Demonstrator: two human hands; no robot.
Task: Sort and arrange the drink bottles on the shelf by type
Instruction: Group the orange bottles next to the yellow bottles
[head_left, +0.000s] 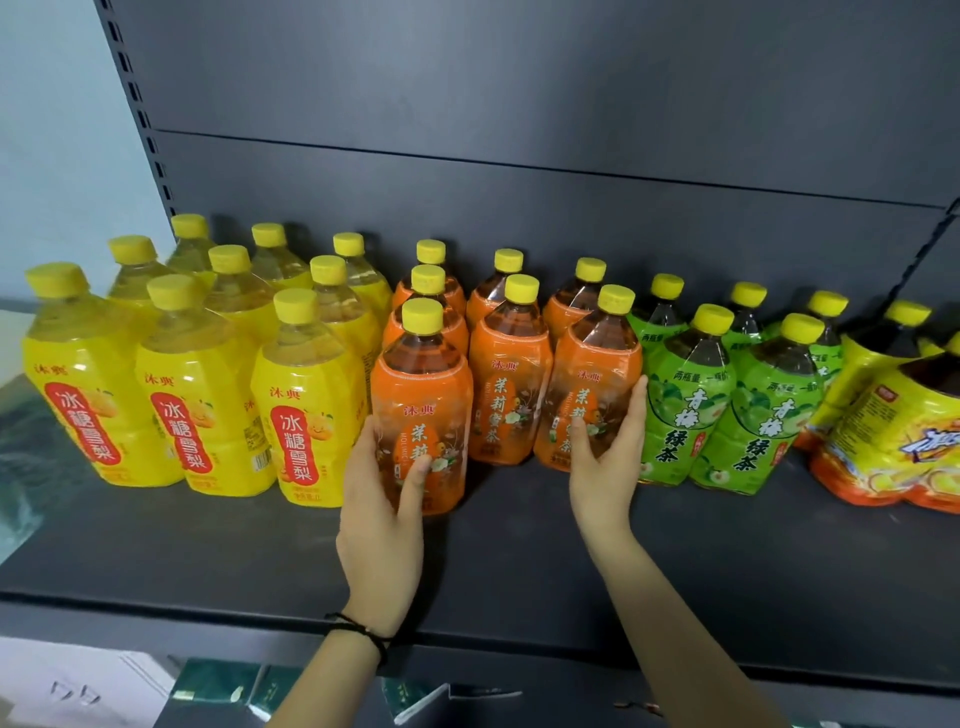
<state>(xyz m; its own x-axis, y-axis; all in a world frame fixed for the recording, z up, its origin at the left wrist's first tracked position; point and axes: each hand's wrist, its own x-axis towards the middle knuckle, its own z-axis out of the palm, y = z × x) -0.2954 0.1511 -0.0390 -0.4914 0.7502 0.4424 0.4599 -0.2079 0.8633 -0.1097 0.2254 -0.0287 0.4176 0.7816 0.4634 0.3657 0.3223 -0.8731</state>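
Trouble could come from a bump. On the shelf (519, 561), the left hand (384, 499) holds the left orange bottle (423, 395) by the yellow bottles (301, 415). The right hand (608, 457) holds the right orange bottle (592, 379) by the green bottles (685, 415). A hard push could tip the ones next to them.

This is a shop, seen at a stocked drinks display. A dark grey metal shelf (493, 545) has flat dark back panels (519, 78) and a slotted upright post (151, 150) at its left edge, like retail racking. Many identical yellow-capped bottles stand in rows: yellow-labelled plastic bottles (306, 415) toward the left edge, orange-labelled plastic bottles (506, 389) mid-shelf, green-labelled plastic bottles (685, 405) rightward, and a shrink-wrapped yellow-and-orange multipack (893, 441) at the right edge.
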